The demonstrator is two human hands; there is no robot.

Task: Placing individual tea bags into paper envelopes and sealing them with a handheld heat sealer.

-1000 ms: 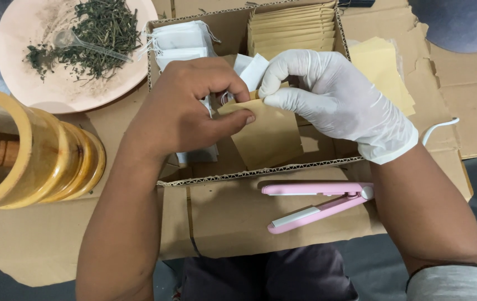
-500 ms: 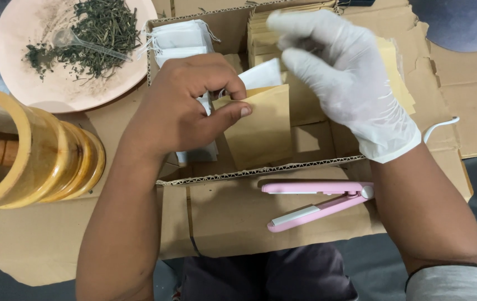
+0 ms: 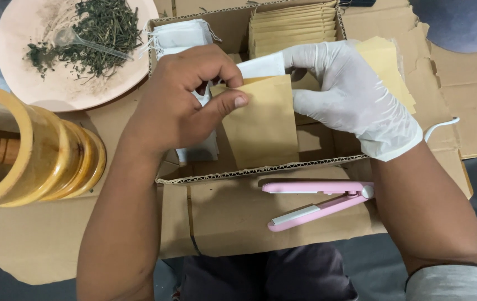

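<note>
Left hand (image 3: 185, 106) pinching kraft envelope (image 3: 261, 125) at top edge; gloved right hand (image 3: 350, 97) fingers closed on white sachet (image 3: 261, 66) at mouth. Box rim (image 3: 261, 170) just below.

L hand (image 3: 185, 103): bare, pinching top edge of tan envelope (image 3: 263, 125) over cardboard box (image 3: 261, 173)
R hand (image 3: 350, 95): white glove, fingers on white sachet (image 3: 261, 66) sticking out of envelope mouth
Pink sealer (image 3: 316, 200): on box flap, jaws apart
Plate (image 3: 21, 33): dried herbs (image 3: 102, 30), top left
Wooden mortar (image 3: 32, 147): left
</note>
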